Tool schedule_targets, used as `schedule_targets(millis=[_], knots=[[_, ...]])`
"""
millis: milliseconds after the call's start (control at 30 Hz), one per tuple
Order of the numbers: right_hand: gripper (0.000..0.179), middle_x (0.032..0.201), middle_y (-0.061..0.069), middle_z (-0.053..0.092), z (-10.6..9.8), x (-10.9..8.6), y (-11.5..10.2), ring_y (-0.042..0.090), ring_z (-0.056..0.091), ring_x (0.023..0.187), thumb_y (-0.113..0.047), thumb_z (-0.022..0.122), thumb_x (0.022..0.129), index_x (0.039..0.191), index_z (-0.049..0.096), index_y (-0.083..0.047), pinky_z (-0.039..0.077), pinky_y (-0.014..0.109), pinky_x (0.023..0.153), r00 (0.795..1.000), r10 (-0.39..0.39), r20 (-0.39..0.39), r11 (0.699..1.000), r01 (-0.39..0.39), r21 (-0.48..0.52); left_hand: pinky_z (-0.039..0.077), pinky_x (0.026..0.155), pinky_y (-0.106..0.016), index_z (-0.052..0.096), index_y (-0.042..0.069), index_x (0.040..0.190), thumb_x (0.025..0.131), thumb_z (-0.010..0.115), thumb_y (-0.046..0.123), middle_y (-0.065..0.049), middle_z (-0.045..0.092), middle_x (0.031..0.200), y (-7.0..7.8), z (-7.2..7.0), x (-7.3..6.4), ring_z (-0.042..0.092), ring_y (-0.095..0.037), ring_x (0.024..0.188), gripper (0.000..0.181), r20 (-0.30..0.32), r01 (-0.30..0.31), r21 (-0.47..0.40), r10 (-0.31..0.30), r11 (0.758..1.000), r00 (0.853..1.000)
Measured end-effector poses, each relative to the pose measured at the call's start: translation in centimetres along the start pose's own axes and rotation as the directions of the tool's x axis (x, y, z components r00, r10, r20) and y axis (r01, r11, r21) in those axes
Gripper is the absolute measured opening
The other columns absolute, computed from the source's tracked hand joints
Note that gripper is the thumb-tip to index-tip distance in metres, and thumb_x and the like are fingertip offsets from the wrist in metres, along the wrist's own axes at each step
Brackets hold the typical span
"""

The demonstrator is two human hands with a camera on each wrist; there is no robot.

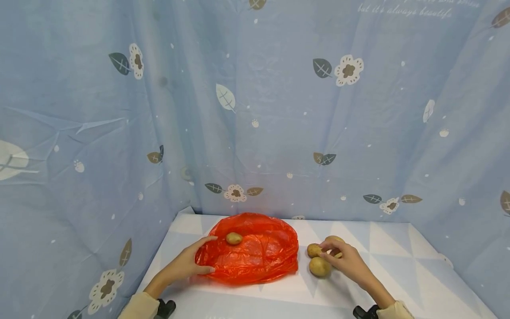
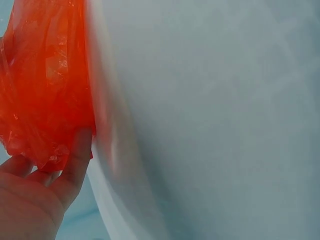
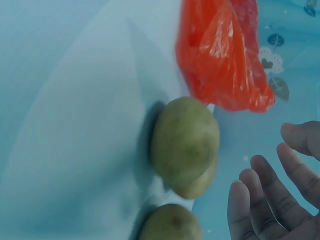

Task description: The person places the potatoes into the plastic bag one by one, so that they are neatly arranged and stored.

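A red plastic bag point(image 1: 255, 261) lies spread with its mouth open on the table, and one small potato point(image 1: 234, 238) rests inside it. My left hand point(image 1: 187, 261) holds the bag's left side, thumb at the near rim and fingers at the far rim. In the left wrist view the thumb point(image 2: 77, 160) lies against the red film. To the right of the bag sit more potatoes: a large near one point(image 1: 320, 267), a smaller one point(image 1: 314, 250) and one farther back point(image 1: 334, 239). Over them hovers my right hand point(image 1: 348, 261), fingers loosely bent with nothing between them.
The table point(image 1: 390, 274) has a cloth with pale triangles. Blue flowered curtains point(image 1: 279, 133) hang behind it and along both sides. A dark wrist mount point(image 1: 165, 308) sits on the left wrist, another point(image 1: 364, 312) on the right.
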State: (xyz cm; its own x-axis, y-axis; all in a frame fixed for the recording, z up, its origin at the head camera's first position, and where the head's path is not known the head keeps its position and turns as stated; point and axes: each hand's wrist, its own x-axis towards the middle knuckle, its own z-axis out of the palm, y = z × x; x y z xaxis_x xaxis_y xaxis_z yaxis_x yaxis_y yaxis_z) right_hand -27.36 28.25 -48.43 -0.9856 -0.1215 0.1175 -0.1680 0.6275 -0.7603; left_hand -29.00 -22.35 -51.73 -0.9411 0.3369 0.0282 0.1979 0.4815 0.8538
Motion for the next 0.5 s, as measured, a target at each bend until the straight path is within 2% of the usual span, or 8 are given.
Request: schedule_targets(millis=[167, 400, 500], knots=[[0.032, 0.111, 0.0, 0.072, -0.8, -0.8, 1.1, 0.017, 0.063, 0.094, -0.028, 0.078, 0.093, 0.119, 0.072, -0.012, 0.054, 0.03, 0.07, 0.998, 0.056, 0.0, 0.998, -0.056, 0.015, 0.037, 0.109, -0.069, 0.046, 0.023, 0.153, 0.078, 0.092, 0.024, -0.017, 0.044, 0.156, 0.1, 0.0, 0.0, 0.04, -0.046, 0.141, 0.088, -0.004, 0.005, 0.009, -0.005, 1.0, 1.0], [0.028, 0.107, 0.0, 0.073, -1.3, -1.5, 2.5, 0.015, 0.063, 0.09, -0.027, 0.078, 0.093, 0.116, 0.072, -0.012, 0.052, 0.027, 0.069, 0.999, 0.045, -0.021, 0.999, -0.045, -0.017, 0.036, 0.11, -0.068, 0.044, 0.023, 0.155, 0.078, 0.091, 0.025, -0.017, 0.043, 0.157, 0.0, 0.1, -0.1, 0.039, -0.046, 0.142, 0.09, 0.0, 0.012, 0.012, -0.012, 1.0, 1.0], [0.029, 0.105, -0.001, 0.073, -1.4, -2.0, 3.2, 0.016, 0.064, 0.091, -0.028, 0.079, 0.092, 0.116, 0.073, -0.013, 0.052, 0.028, 0.067, 0.997, 0.063, -0.033, 0.998, -0.063, -0.022, 0.037, 0.11, -0.068, 0.044, 0.023, 0.155, 0.079, 0.091, 0.026, -0.017, 0.043, 0.157, 0.0, 0.2, 0.0, 0.04, -0.045, 0.142, 0.089, 0.003, 0.013, 0.019, -0.013, 1.0, 1.0]])
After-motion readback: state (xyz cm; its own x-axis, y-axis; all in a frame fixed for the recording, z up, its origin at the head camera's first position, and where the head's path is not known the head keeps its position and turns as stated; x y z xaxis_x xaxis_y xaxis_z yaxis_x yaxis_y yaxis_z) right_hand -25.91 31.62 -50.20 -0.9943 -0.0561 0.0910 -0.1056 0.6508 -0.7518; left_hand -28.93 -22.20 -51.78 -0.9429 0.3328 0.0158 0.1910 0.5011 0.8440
